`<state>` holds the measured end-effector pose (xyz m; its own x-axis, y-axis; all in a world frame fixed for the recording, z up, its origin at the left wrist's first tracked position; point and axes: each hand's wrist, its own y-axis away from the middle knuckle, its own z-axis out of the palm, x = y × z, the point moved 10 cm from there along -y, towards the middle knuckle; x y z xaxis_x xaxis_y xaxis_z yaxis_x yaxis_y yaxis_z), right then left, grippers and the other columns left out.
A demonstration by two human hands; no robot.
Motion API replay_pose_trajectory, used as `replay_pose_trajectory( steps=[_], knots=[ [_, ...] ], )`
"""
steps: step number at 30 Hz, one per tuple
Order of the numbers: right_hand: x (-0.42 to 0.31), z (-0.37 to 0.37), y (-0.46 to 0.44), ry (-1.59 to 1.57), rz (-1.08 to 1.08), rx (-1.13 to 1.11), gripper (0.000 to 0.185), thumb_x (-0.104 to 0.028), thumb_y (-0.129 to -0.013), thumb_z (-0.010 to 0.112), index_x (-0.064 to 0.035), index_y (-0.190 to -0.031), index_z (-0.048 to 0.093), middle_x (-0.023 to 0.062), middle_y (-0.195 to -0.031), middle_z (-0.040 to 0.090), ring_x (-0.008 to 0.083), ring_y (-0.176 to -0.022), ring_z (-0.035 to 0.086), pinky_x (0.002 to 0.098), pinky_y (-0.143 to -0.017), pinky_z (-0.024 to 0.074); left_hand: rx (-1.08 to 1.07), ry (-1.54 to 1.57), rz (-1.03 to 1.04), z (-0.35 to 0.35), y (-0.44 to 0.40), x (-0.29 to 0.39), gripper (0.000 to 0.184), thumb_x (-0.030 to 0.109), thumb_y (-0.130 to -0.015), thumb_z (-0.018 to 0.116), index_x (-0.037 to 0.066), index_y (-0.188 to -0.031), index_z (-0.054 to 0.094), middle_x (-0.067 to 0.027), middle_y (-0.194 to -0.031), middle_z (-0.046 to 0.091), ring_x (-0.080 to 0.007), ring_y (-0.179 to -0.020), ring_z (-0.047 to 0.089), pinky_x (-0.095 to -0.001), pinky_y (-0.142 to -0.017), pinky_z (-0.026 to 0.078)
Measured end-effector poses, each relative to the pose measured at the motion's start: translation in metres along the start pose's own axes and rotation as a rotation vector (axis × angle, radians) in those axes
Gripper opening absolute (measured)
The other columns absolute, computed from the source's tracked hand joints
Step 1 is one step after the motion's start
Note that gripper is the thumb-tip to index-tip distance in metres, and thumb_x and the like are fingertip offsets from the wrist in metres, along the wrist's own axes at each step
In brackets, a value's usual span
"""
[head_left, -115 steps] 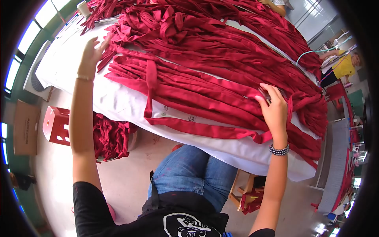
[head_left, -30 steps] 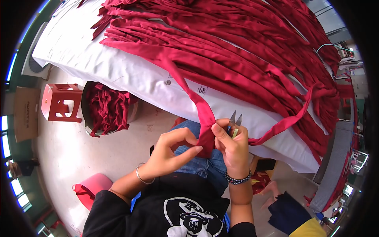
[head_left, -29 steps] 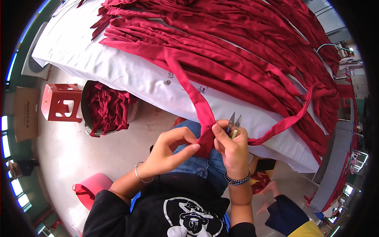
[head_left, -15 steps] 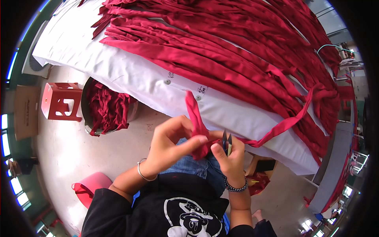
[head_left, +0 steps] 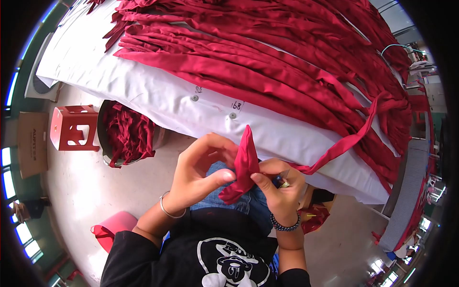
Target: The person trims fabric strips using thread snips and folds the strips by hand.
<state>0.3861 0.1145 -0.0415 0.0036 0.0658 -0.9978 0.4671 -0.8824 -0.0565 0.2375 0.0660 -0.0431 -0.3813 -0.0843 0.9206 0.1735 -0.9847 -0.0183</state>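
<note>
My right hand (head_left: 282, 189) pinches a red fabric strip (head_left: 246, 165) between thumb and fingertips. Its pointed end stands upward over my lap, and a folded part droops below. Small thread snips (head_left: 281, 181) are tucked inside the same hand, mostly hidden by the fingers. On the strip's other side is my left hand (head_left: 203, 165), thumb and fingers apart; whether its fingertips touch the cloth I cannot tell. From my right hand the strip runs back to the long red strips (head_left: 267, 81) spread across the white-covered table (head_left: 167, 107).
A bucket (head_left: 103, 129) of red cloth pieces stands left below the table edge, with a red plastic stool (head_left: 71, 129) beside it. A pink container (head_left: 117, 227) sits on the floor at lower left. A cardboard box (head_left: 32, 143) is farther left.
My left hand has loosened from the strip, its thumb now apart from the cloth. The strip's tip has swung right and upright. The snips' blades have turned down into my right hand.
</note>
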Motion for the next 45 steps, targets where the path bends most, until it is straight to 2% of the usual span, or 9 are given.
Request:
replay_pose_trajectory(
  steps=[6,12,17,25,29,36,38,41,45],
  knots=[
    [-0.02,0.006,0.002,0.096,-0.197,-0.088,0.015,-0.001,-0.078,0.074,0.0008,-0.092,0.069,0.0072,-0.084,0.067,0.0072,-0.056,0.051,0.0205,-0.051,0.0362,-0.007,-0.013,-0.055,0.003,0.001,-0.001,0.015,-0.005,-0.084,0.067,-0.004,-0.098,0.061,-0.0086,-0.097,0.06,-0.0146,-0.089,0.059,-0.0285,-0.08,0.048],
    [-0.008,-0.003,-0.004,-0.163,-0.045,-0.016,0.019,-0.005,-0.076,0.079,-0.0019,-0.09,0.067,0.0028,-0.089,0.064,-0.0001,-0.053,0.034,0.0172,-0.049,0.0256,-0.118,-0.29,0.098,0.021,0.002,0.014,0.012,-0.006,-0.082,0.067,-0.004,-0.093,0.063,-0.0108,-0.094,0.061,-0.0187,-0.087,0.06,-0.0288,-0.078,0.048],
    [-0.008,-0.003,-0.005,-0.16,-0.051,-0.027,0.017,-0.006,-0.074,0.081,-0.0033,-0.083,0.067,0.0012,-0.083,0.064,-0.0002,-0.053,0.037,0.0172,-0.048,0.0253,-0.069,-0.112,0.045,0.019,-0.001,0.019,0.017,-0.003,-0.079,0.072,-0.002,-0.092,0.063,-0.0088,-0.093,0.061,-0.0182,-0.086,0.058,-0.0298,-0.079,0.046],
    [-0.027,0.004,-0.009,-0.057,-0.097,-0.159,0.014,-0.005,-0.074,0.081,-0.0032,-0.08,0.068,0.0031,-0.075,0.064,0.0033,-0.051,0.04,0.0189,-0.046,0.0278,-0.334,0.037,-0.093,0.027,-0.002,-0.003,0.011,0.007,-0.083,0.072,-0.001,-0.085,0.064,-0.0068,-0.09,0.06,-0.0155,-0.082,0.056,-0.0276,-0.076,0.045],
    [-0.019,0.003,-0.006,-0.087,-0.032,-0.132,0.012,-0.004,-0.076,0.079,-0.0027,-0.08,0.068,0.0029,-0.076,0.065,0.004,-0.052,0.041,0.0191,-0.046,0.0286,-0.262,0.196,-0.176,0.028,0.001,-0.015,0.01,0.005,-0.083,0.072,-0.001,-0.085,0.064,-0.007,-0.088,0.06,-0.0153,-0.08,0.056,-0.0278,-0.074,0.045],
    [-0.042,0.0,0.004,0.169,-0.19,0.077,0.015,-0.001,-0.076,0.078,-0.0027,-0.086,0.066,0.0037,-0.078,0.063,0.0042,-0.051,0.04,0.0193,-0.045,0.0279,-0.178,-0.104,0.068,0.025,0.001,0.004,0.009,0.004,-0.083,0.071,-0.002,-0.086,0.064,-0.008,-0.086,0.061,-0.0171,-0.079,0.055,-0.0288,-0.071,0.044],
    [-0.045,-0.013,0.012,0.17,-0.195,0.289,0.018,0.0,-0.077,0.077,-0.0032,-0.089,0.065,0.0028,-0.079,0.062,0.0047,-0.05,0.038,0.0198,-0.044,0.0274,-0.131,-0.194,0.142,0.025,0.001,0.012,0.01,0.002,-0.082,0.071,-0.002,-0.087,0.064,-0.0082,-0.087,0.061,-0.018,-0.078,0.055,-0.029,-0.071,0.044],
    [-0.057,-0.004,0.017,0.338,-0.359,0.192,0.022,-0.001,-0.076,0.077,-0.0034,-0.094,0.066,0.0067,-0.087,0.067,0.0061,-0.055,0.048,0.0191,-0.046,0.0344,-0.105,-0.383,0.324,0.031,0.007,0.026,0.015,-0.003,-0.075,0.074,-0.002,-0.087,0.064,-0.0085,-0.086,0.06,-0.0202,-0.077,0.055,-0.0297,-0.068,0.044],
    [-0.059,-0.002,0.016,0.293,-0.281,0.056,0.026,-0.003,-0.075,0.078,-0.0019,-0.098,0.067,0.0098,-0.094,0.07,0.0085,-0.059,0.057,0.0197,-0.049,0.0421,-0.088,-0.539,0.417,0.034,0.012,0.039,0.017,-0.008,-0.074,0.07,-0.002,-0.089,0.064,-0.0091,-0.086,0.06,-0.0204,-0.075,0.054,-0.0297,-0.066,0.044]
  ],
)
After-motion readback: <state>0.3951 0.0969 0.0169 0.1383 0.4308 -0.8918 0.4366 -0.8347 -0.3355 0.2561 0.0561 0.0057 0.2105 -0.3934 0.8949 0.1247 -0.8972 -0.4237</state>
